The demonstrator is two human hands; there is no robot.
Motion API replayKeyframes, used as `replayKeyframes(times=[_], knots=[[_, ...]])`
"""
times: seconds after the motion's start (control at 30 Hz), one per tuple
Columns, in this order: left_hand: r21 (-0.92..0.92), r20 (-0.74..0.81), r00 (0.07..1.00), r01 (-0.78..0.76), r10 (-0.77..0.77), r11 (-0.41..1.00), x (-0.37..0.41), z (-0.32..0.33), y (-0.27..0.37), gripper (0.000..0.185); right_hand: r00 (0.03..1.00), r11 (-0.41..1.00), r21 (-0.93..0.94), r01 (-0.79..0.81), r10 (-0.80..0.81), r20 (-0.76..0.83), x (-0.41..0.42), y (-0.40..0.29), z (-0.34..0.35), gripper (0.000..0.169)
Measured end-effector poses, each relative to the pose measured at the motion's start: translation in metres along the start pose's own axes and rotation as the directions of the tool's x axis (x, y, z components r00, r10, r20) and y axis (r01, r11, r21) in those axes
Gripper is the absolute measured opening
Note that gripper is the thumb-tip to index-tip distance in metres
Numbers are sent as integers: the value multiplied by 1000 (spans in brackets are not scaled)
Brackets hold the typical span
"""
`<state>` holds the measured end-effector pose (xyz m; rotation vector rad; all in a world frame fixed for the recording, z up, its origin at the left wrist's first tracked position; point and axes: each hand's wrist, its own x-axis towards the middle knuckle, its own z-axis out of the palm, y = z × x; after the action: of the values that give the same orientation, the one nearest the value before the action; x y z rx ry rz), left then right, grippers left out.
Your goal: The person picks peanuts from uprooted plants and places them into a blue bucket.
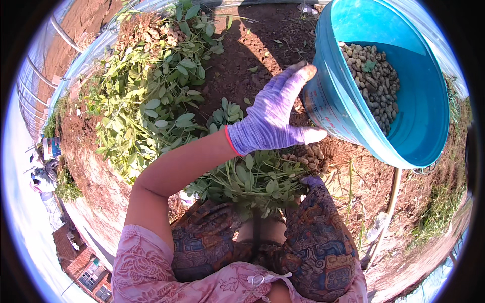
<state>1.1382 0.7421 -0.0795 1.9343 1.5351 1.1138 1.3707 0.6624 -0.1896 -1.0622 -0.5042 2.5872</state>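
My left hand (pixel 271 113), in a purple striped glove with worn pale fingertips, reaches out with thumb and fingers spread. It is beside the outer wall of a blue plastic bucket (pixel 341 113); whether it touches is unclear. Unshelled peanuts (pixel 369 81) with a green leaf on top lie in the bucket, which bears writing. A peanut plant (pixel 246 178) lies across my knees, its cluster of pods (pixel 308 157) toward the bucket. Only a bit of purple glove shows of my right hand (pixel 312 181), near the pods; my right knee hides the rest.
A big heap of pulled peanut plants (pixel 151 102) lies at left, pods at its far end. Bare soil (pixel 242 57) lies beyond. A pole (pixel 386 216) and a clear plastic bottle (pixel 377 227) are at right. Plastic sheeting on curved poles (pixel 39 72) borders the left.
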Motion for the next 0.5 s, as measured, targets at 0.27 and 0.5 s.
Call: replayKeyframes(times=[0.27,0.5], knots=[[194,771,387,614,-506,765,-134,35,-2,84,981,698,-710,-88,185,60,31,-1,-16,49],[323,403,527,683,-748,655,-187,-55,-12,59,929,887,-451,103,-248,-274,-40,-73,-33,33]])
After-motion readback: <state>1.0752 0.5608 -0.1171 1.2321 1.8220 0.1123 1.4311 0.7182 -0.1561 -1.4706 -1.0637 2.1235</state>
